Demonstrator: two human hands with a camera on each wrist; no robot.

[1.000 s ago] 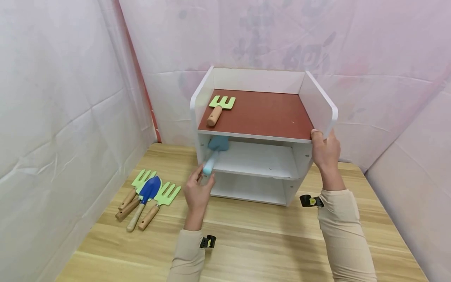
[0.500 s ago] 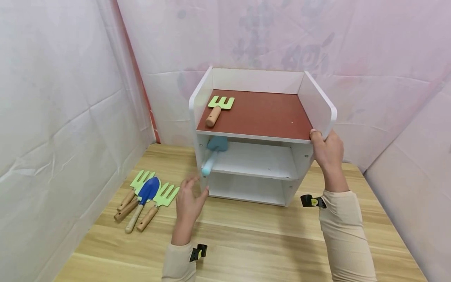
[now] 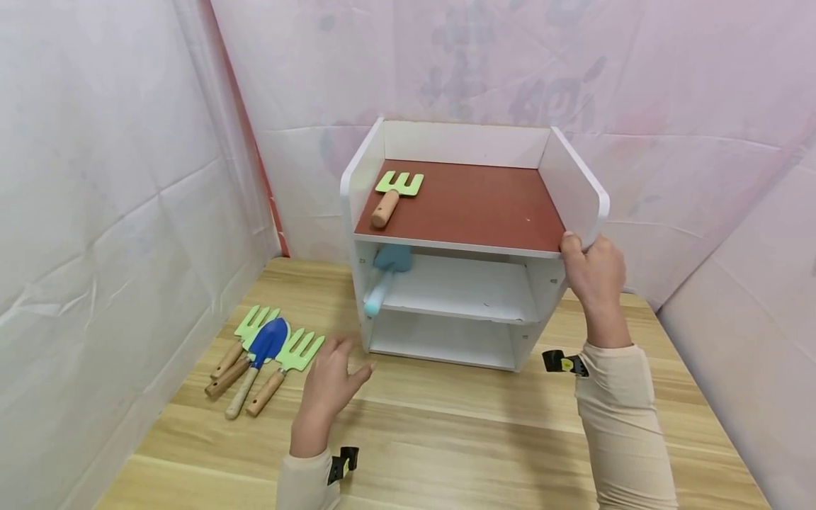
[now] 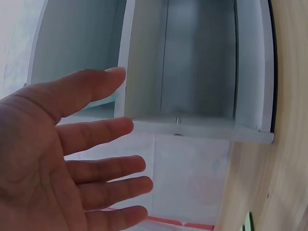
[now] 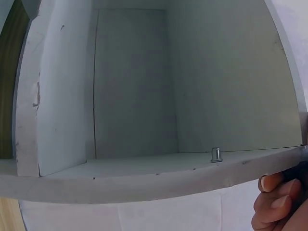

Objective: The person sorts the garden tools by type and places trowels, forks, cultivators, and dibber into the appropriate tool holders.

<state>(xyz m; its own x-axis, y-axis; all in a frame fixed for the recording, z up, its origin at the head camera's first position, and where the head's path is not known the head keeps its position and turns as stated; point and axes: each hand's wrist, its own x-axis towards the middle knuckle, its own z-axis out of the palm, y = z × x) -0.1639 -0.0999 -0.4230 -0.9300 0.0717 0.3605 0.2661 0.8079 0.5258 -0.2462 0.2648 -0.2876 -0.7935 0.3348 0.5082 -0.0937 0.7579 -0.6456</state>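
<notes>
My left hand [image 3: 328,386] is held over the table in front of the shelf unit, fingers spread and nothing in it. In the left wrist view its palm and extended fingers [image 4: 106,134] show before the unit's compartments. My right hand [image 3: 594,280] grips the right side of the white shelf unit [image 3: 459,246] at the front corner of its top board; some curled fingers [image 5: 276,202] show in the right wrist view. A light-blue trowel [image 3: 393,259] lies on the middle shelf at left, its handle sticking out past the front edge. A green hand fork [image 3: 399,183] with a wooden handle lies on the red-brown top.
Left of the unit, garden tools lie together on the wooden table [image 3: 446,432]: a blue trowel [image 3: 268,340] and green hand forks, one nearest the unit being a fork [image 3: 301,352] with a wooden handle. Pale cloth walls [image 3: 140,212] enclose the table at the back and sides.
My left hand has let go of the light-blue trowel's handle and moved down and left, away from the unit. The trowel stays on the middle shelf. My right hand keeps its grip.
</notes>
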